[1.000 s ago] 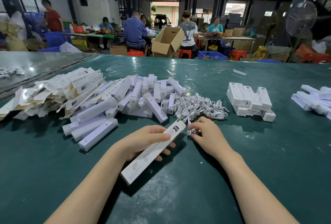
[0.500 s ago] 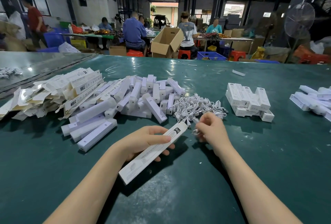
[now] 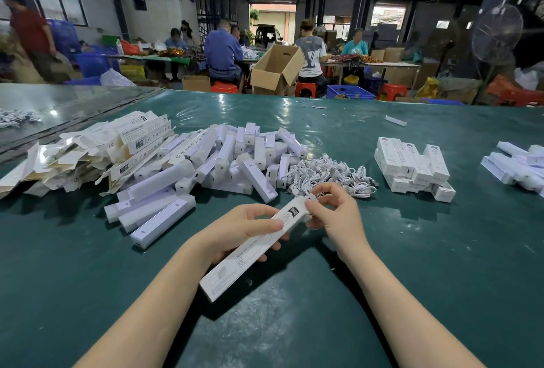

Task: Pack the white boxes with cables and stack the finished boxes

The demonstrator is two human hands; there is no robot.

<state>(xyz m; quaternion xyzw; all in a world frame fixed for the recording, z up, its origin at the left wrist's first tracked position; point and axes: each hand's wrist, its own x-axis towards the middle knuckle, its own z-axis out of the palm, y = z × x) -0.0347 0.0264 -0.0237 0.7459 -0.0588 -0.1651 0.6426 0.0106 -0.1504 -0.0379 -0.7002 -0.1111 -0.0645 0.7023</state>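
Observation:
My left hand (image 3: 244, 227) grips a long white box (image 3: 235, 267) around its middle, slanted up to the right over the green table (image 3: 412, 264). My right hand (image 3: 335, 211) pinches a small white cable (image 3: 312, 196) at the box's far open end. Just behind lies a heap of white coiled cables (image 3: 329, 171). Left of the heap is a pile of white lamp bars (image 3: 223, 161), and further left flat unfolded boxes (image 3: 88, 149). A stack of finished white boxes (image 3: 412, 167) stands at the right.
More white boxes (image 3: 518, 167) lie at the far right edge. A single small white box (image 3: 396, 120) lies far back on the table. A glass-topped table (image 3: 59, 102) adjoins at the left. Beyond, several people sit at other tables among cardboard cartons (image 3: 276, 70) and a fan (image 3: 494, 34).
My right hand took a cable from the edge of the heap and brought it up to the open end of the box. My left hand raised the box slightly.

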